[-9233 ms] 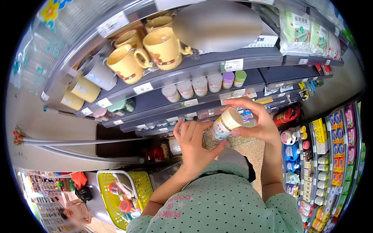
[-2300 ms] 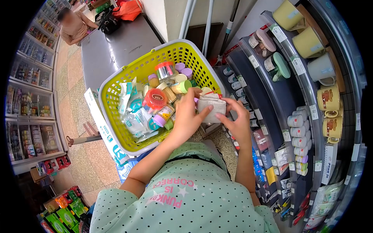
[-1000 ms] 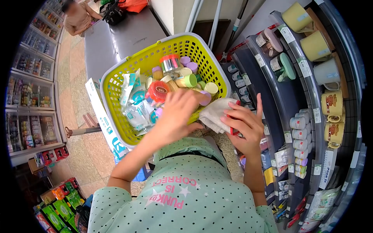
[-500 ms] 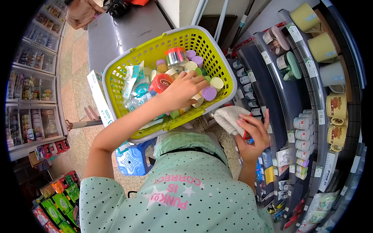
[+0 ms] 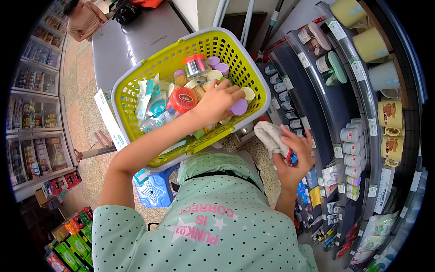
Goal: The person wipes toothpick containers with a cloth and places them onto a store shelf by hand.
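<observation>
My left hand reaches into a lime-green basket with a grey rim. Its fingers curl down among small lidded containers, and what they grip, if anything, is hidden. Beside the fingertips sits a purple-lidded container. A red-lidded jar lies by the wrist, and a clear jar with an orange-red rim stands farther back. White-and-teal packets fill the basket's left side. To the right of the basket, my right hand is closed on a folded beige cloth. A small red-and-blue item shows at its palm.
Shelves with mugs, brushes and bottles rise close on the right. A grey table is behind the basket, and a blue stool stands below it. Glass-fronted cabinets line the left. Another person is at the far left.
My view has shifted slightly, so the basket sits a little farther left and higher. My left hand stays among the containers, its fingers a little lower; my right hand keeps the cloth.
</observation>
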Available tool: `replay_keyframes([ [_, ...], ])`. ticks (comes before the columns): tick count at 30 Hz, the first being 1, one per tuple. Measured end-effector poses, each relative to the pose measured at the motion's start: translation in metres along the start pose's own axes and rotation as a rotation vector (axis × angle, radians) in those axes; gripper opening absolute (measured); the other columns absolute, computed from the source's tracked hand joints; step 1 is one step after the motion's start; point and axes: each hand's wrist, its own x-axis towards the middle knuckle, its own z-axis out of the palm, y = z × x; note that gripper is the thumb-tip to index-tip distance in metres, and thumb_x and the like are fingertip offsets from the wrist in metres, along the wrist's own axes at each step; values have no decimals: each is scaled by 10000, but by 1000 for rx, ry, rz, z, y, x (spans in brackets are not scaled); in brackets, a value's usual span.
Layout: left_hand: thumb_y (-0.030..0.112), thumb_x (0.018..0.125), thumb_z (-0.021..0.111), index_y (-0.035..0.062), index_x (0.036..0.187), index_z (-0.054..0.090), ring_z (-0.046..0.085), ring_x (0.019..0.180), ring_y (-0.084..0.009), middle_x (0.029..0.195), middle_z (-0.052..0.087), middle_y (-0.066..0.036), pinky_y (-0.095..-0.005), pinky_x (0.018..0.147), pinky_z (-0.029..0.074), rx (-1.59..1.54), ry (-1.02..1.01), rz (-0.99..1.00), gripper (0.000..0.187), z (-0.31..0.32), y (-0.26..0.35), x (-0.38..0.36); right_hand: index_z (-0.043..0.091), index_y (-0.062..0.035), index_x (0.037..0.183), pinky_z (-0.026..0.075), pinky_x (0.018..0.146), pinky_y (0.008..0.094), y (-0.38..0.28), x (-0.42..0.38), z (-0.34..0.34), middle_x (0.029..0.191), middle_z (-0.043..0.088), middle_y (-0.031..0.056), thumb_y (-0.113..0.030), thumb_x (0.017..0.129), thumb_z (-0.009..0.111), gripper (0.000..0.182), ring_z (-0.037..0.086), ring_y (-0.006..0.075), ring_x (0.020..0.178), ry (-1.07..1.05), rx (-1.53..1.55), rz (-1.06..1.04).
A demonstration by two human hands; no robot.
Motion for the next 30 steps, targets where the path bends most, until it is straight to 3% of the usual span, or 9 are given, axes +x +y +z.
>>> replay_keyframes([
  [8,128,633,872,113,1087,648,569,1057,-276,1089,674,-26,-405,950,382,-453,365,-225,506,-41,44,-13,651,-59,1005,392,1069,508,0,12,-12,1070,761,154,28,615,727,406,685,220,859,112,-19,-30],
  [13,61,622,877,61,1093,659,600,1067,-261,1106,680,-67,-373,971,448,-650,335,-302,519,-47,74,-26,657,-60,1004,420,1015,486,-15,25,-22,1075,763,136,26,605,733,416,678,220,848,65,7,-73],
  [21,47,563,876,71,1048,704,595,1014,-255,1036,701,-56,-369,939,449,-617,413,-333,515,-33,85,-27,676,-59,989,405,874,392,-29,47,-12,1113,748,49,24,570,785,441,567,206,787,-121,-119,-153],
  [30,59,548,869,105,1017,732,559,944,-244,961,701,-19,-364,914,412,-515,454,-348,491,-33,94,-28,609,-61,1096,370,1061,537,-43,53,-3,1086,724,42,13,667,795,473,597,223,871,-241,-287,-203],
])
